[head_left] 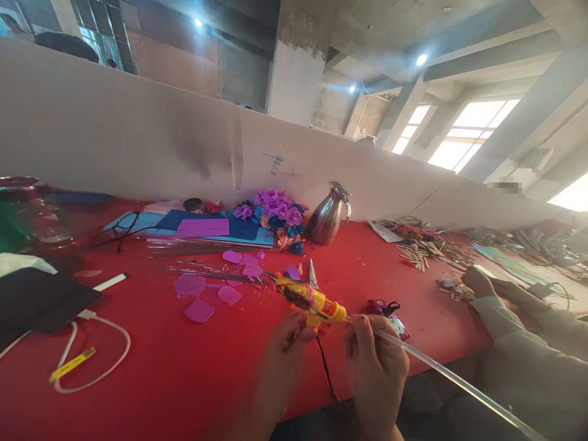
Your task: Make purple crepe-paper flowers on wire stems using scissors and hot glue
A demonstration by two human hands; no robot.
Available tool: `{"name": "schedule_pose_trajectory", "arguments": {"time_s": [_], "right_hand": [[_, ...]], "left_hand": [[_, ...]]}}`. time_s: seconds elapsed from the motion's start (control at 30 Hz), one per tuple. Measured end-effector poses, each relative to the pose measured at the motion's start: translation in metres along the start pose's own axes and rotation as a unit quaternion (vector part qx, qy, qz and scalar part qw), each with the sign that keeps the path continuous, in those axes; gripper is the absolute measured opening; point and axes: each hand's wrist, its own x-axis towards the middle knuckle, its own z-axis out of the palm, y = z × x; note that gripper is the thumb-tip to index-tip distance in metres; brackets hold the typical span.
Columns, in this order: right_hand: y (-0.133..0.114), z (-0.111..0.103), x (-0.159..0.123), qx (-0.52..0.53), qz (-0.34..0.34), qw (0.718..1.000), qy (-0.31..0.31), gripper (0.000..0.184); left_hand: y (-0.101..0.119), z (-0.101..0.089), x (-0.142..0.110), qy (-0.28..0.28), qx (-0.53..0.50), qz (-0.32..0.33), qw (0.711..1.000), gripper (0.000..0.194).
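Note:
My left hand (288,346) is closed round the handle of a yellow glue gun (316,300), whose nozzle points to the far left. Dark smears cover the front of its body. A long translucent glue stick (452,372) runs from the gun's rear end toward the lower right. The fingers of my right hand (379,349) are closed on that stick just behind the gun. Below the gun hangs a black cord (328,370). Scissors (313,274) show a blade beyond it. Purple paper petals (199,310) lie to the left, near thin wires (215,271).
Paper flowers (280,211) and a metal jug (327,214) stand at the back of the red table (151,380). Purple and blue paper sheets (202,228) lie left of them. A black tablet (41,306) with a white cable is at left. A co-worker's hands (480,283) are at right.

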Motion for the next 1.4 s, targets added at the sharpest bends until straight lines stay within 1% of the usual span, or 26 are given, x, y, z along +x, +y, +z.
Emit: {"name": "schedule_pose_trajectory", "arguments": {"time_s": [0.1,0.2,0.33,0.53,0.67,0.8,0.87,0.93,1.03,1.1,1.17,1.33,1.4], "right_hand": [[0.000,0.002,0.001,0.011,0.012,1.000,-0.010,0.028],[0.000,0.001,0.003,0.030,0.022,0.999,-0.035,0.028],[-0.004,-0.001,0.008,-0.002,0.031,0.998,-0.061,0.031],[-0.010,-0.003,0.014,-0.060,0.009,0.995,-0.079,0.034],[-0.009,-0.003,0.016,-0.039,0.026,0.996,-0.081,0.035],[-0.008,-0.004,0.018,-0.034,0.038,0.995,-0.088,0.035],[-0.009,-0.004,0.020,-0.032,0.045,0.993,-0.103,0.033],[-0.012,-0.006,0.024,-0.026,0.055,0.989,-0.131,0.030],[-0.019,-0.007,0.031,-0.021,0.072,0.983,-0.170,0.029],[-0.024,-0.006,0.032,-0.028,0.078,0.980,-0.179,0.029],[-0.028,-0.004,0.031,-0.041,0.072,0.981,-0.174,0.030],[-0.031,0.004,0.019,-0.057,0.037,0.992,-0.105,0.030],[-0.030,0.006,0.017,-0.065,0.028,0.992,-0.100,0.031]], "left_hand": [[-0.002,0.001,0.000,-0.008,-0.008,-0.006,1.000,0.016],[-0.003,0.001,-0.001,-0.006,-0.014,-0.020,1.000,0.016],[-0.002,0.002,-0.003,-0.004,-0.032,-0.025,0.999,0.020],[0.004,0.002,-0.005,-0.014,-0.068,-0.046,0.997,0.023],[0.008,0.004,-0.004,-0.042,-0.129,-0.034,0.990,0.031],[0.012,0.006,-0.005,-0.034,-0.150,-0.059,0.986,0.036],[0.013,0.005,-0.005,-0.017,-0.164,-0.076,0.983,0.035],[0.013,0.004,-0.005,-0.008,-0.177,-0.087,0.980,0.033],[0.013,0.003,-0.004,-0.004,-0.182,-0.085,0.980,0.034],[0.013,0.003,-0.003,-0.009,-0.181,-0.085,0.980,0.036],[0.012,0.004,-0.003,-0.013,-0.186,-0.088,0.978,0.036],[0.011,0.004,-0.004,-0.009,-0.197,-0.095,0.976,0.030],[0.011,0.003,-0.004,-0.008,-0.192,-0.093,0.977,0.030]]}}
